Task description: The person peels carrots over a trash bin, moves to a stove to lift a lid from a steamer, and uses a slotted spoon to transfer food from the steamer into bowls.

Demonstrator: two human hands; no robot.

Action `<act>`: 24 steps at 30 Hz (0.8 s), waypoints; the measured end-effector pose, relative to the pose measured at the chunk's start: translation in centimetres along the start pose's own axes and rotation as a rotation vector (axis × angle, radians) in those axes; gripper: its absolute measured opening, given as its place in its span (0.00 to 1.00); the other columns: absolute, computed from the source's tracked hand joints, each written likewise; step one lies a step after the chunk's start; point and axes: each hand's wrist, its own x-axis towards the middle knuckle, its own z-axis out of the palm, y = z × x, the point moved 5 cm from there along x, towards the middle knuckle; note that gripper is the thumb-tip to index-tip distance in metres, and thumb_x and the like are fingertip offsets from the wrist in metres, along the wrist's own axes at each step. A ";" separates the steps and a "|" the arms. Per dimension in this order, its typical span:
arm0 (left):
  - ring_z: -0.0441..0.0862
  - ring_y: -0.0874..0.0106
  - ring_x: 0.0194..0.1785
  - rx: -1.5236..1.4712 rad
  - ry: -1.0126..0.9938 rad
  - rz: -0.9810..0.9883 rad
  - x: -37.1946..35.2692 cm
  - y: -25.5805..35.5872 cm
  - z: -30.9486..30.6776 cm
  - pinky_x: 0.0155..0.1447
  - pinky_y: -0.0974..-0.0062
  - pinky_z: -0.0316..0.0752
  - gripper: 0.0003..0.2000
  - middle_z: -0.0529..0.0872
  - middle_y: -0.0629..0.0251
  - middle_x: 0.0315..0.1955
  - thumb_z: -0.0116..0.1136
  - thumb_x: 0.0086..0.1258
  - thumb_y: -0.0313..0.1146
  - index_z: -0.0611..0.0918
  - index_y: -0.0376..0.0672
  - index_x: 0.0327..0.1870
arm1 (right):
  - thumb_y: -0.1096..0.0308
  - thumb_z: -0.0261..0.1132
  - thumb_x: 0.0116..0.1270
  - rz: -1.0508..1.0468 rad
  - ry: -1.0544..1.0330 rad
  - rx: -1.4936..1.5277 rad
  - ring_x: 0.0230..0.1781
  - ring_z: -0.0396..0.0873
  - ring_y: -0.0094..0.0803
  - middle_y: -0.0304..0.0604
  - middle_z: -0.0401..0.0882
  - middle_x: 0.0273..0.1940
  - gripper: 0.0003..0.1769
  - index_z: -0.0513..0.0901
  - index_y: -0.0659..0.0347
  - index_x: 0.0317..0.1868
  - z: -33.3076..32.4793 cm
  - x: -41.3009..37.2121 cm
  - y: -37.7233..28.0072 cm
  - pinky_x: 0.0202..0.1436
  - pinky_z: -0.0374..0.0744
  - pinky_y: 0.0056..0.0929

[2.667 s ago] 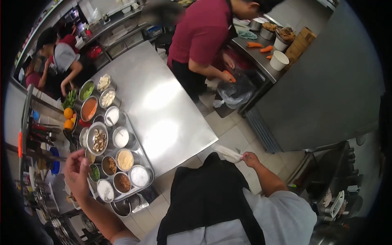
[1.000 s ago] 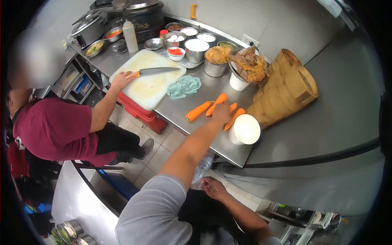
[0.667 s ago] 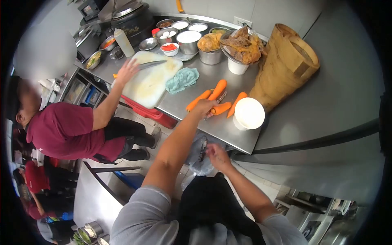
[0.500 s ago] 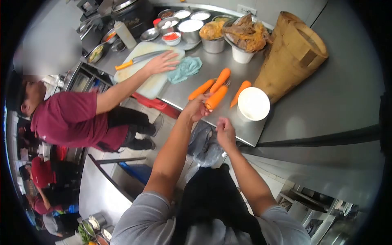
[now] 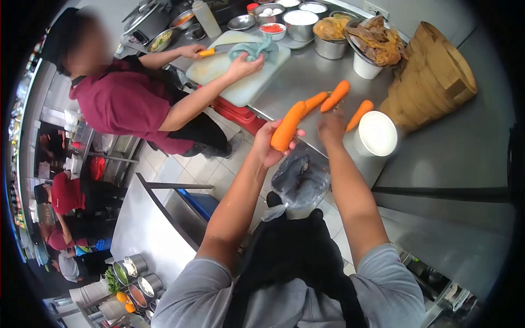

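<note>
The left hand [image 5: 269, 145] holds a thick orange carrot [image 5: 289, 128] close to the edge of the metal surface [image 5: 290, 79], as seen from the head. Its grip is clamped on the carrot's broad lower part, with the palm beneath and fingertips showing along one side; the narrower end points up and away from the person. The right hand [image 5: 331, 131] is near the other carrots on the surface, but it is blurred, so whether its grip is apart, together or around something cannot be told.

The held carrot looks firm and fairly solid, likely light enough for one hand, and stiff along its length rather than bendy. Its skin looks smooth, so it may slide or roll a little if damp (wetness cannot be made out here). It seems hard to bruise, though the thin end would probably snap before the thick one. The broad part, where the left hand has it, gives the most to hold and probably resists twisting best; the slim end offers less.

One loose carrot [image 5: 315, 101] shows partly behind the held one, a second [image 5: 336, 95] lies just beside that, and a third [image 5: 360, 114] rests apart, near a white tub [image 5: 377, 134]. Being rounded, they too may roll when nudged. Lower down, a plastic bag [image 5: 301, 177] gapes between the forearms.
</note>
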 end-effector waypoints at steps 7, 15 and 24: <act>0.81 0.68 0.30 0.081 0.056 0.037 -3.1 3.2 -5.3 0.25 0.73 0.76 0.20 0.83 0.57 0.37 0.42 0.75 0.45 0.73 0.40 0.59 | 0.66 0.58 0.61 0.234 0.127 0.317 0.52 0.75 0.59 0.65 0.76 0.50 0.25 0.69 0.75 0.55 -2.9 -6.5 -0.6 0.58 0.72 0.46; 0.82 0.66 0.34 0.095 0.260 -0.072 -7.6 1.0 -7.2 0.26 0.73 0.74 0.18 0.82 0.59 0.37 0.51 0.72 0.44 0.72 0.41 0.55 | 0.59 0.59 0.71 0.488 -0.398 0.966 0.24 0.65 0.15 0.29 0.68 0.23 0.12 0.77 0.60 0.42 -3.6 -19.1 -2.0 0.28 0.66 0.20; 0.81 0.67 0.33 0.126 0.359 -0.164 -10.7 -8.7 -7.0 0.27 0.73 0.70 0.21 0.82 0.59 0.37 0.40 0.77 0.50 0.72 0.41 0.55 | 0.58 0.59 0.73 0.184 -0.370 0.911 0.36 0.74 0.26 0.40 0.77 0.37 0.19 0.75 0.64 0.55 -6.8 -24.8 -3.2 0.44 0.74 0.27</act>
